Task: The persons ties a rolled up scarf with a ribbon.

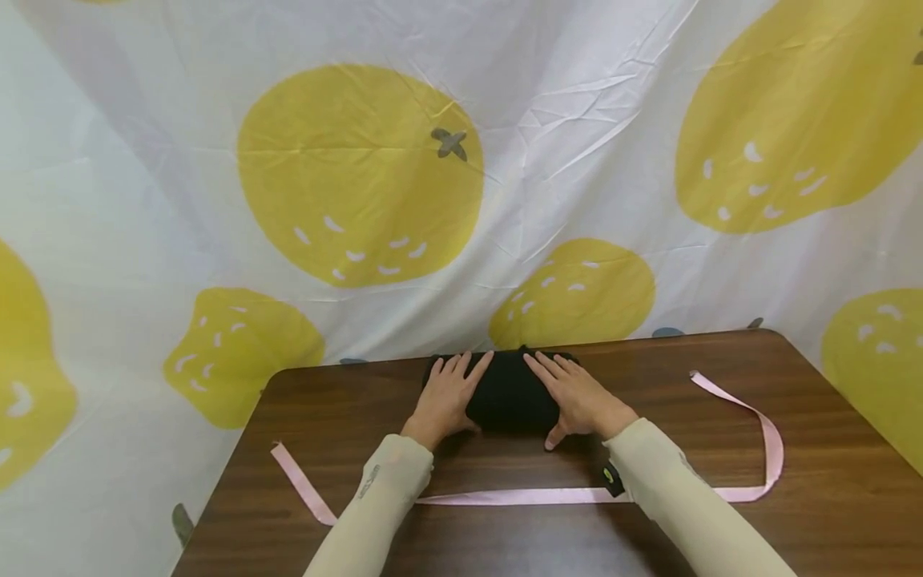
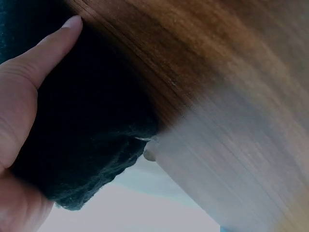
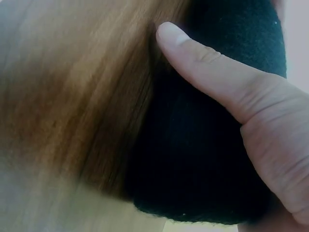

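Note:
A thick roll of fuzzy black cloth (image 1: 510, 393) lies at the table's far edge, between both hands. My left hand (image 1: 449, 398) rests over its left part, fingers straight and spread across the top, thumb at the near side. On the right part, my right hand (image 1: 577, 396) presses in the same way, with its thumb pointing down toward the wood. In the left wrist view the left thumb (image 2: 48, 50) lies straight along the dark cloth (image 2: 96, 111). The right wrist view shows the right thumb (image 3: 207, 67) stretched across the cloth (image 3: 193, 150), its tip near the table.
A pink ribbon (image 1: 519, 497) runs across the brown wooden table (image 1: 346, 409) in front of the roll, passing under both forearms. Its right end (image 1: 771, 449) curves back, and the left end (image 1: 303, 485) slants away. Behind the table hangs a white curtain (image 1: 404, 320) with yellow fruit prints.

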`<state>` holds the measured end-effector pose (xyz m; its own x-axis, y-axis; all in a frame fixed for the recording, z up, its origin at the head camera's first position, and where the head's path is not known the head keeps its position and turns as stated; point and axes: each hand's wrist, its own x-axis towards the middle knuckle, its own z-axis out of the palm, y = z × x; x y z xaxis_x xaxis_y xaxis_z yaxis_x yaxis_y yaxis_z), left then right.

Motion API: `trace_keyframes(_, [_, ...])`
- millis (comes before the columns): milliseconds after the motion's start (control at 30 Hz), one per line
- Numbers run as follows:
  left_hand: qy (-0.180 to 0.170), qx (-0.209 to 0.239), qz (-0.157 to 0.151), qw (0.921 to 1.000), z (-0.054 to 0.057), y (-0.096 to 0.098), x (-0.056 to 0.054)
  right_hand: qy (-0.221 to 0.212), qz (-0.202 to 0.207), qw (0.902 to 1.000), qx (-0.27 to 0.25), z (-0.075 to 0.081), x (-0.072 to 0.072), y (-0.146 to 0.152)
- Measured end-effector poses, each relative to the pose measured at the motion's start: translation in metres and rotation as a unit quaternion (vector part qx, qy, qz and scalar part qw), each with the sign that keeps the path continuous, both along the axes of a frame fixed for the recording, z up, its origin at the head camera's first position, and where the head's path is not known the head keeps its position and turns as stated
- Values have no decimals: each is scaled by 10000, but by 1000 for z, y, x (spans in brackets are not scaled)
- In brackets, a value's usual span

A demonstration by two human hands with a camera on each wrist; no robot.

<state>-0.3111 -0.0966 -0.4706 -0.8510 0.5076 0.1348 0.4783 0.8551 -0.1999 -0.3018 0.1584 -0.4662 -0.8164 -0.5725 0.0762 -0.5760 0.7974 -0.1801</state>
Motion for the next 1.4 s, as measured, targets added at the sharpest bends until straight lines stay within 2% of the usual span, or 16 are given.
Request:
trace_keyframes(233, [104,-65,-7,9999,1,2,-1,-265,-118,9995,81,3,-6,0])
trace_keyframes(500, [5,-203,80,9998,3,7,-2,-615,-518,9967,132,4,-11,1])
trace_keyframes(867, [301,-200,-34,9993,0,7,-6,-215,-342,9991,-109,1,-12,0])
trace_keyframes(1100, [148,-432,40,9989,0,5,-7,292,-160,9993,-176,-2,-13,0])
trace_keyframes(1300, [-52,-480,295,9984,1,5,-5,537,-107,9983,-178,-4,-13,-1])
trace_keyframes(1400, [-15,-541,372,9978,0,6,-4,641,-88,9977,-224,-5,-13,-1])
